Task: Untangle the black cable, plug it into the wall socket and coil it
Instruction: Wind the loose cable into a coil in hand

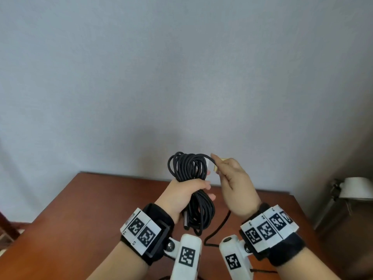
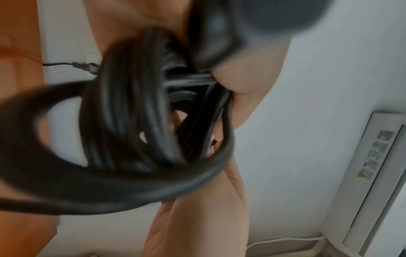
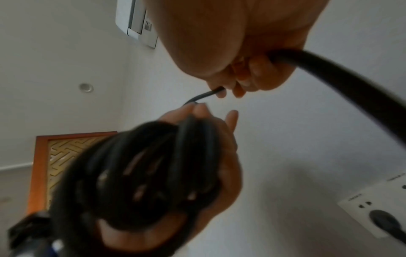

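Left hand [image 1: 182, 191] wrapped tight around the middle of the coiled black cable [image 1: 189, 174], grip closed on the bundle, held upright above the brown surface [image 1: 96, 201]. Right hand [image 1: 235, 184] pinching a loose strand beside the coil's top. Free length trailing down to the surface. Plug seated in the wall socket [image 3: 377, 213]

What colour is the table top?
Reddish brown table, clearest in the head view.
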Tool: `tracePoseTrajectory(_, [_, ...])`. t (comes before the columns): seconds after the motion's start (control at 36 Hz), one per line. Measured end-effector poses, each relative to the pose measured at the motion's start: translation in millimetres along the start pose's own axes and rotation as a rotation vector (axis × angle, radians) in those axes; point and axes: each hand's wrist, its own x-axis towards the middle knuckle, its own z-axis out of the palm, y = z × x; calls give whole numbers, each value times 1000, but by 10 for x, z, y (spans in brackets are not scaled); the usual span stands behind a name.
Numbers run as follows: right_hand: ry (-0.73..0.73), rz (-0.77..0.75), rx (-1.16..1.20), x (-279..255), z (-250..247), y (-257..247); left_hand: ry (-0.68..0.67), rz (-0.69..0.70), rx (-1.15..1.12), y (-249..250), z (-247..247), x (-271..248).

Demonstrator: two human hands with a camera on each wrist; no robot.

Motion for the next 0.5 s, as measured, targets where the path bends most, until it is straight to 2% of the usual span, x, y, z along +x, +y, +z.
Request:
tracePoseTrajectory(0.08, [-50,-26,-10,30,1,-54,-13,37,-53,-30,5,26])
tracePoseTrajectory(0.14, [-19,-52,-2,25,-8,-53,-3,56,-71,-50,-3,52])
tracePoseTrajectory(0.25, [53,75,240,9,-5,-148,-6,71,-34,-62,19,82])
tracePoseTrajectory(0.33, [52,77,202,33,17,-218,21,91,2,-80,39,97])
tracePoseTrajectory(0.5, [-54,134,338,31,27,-127,43,98,-306,25,-13,142])
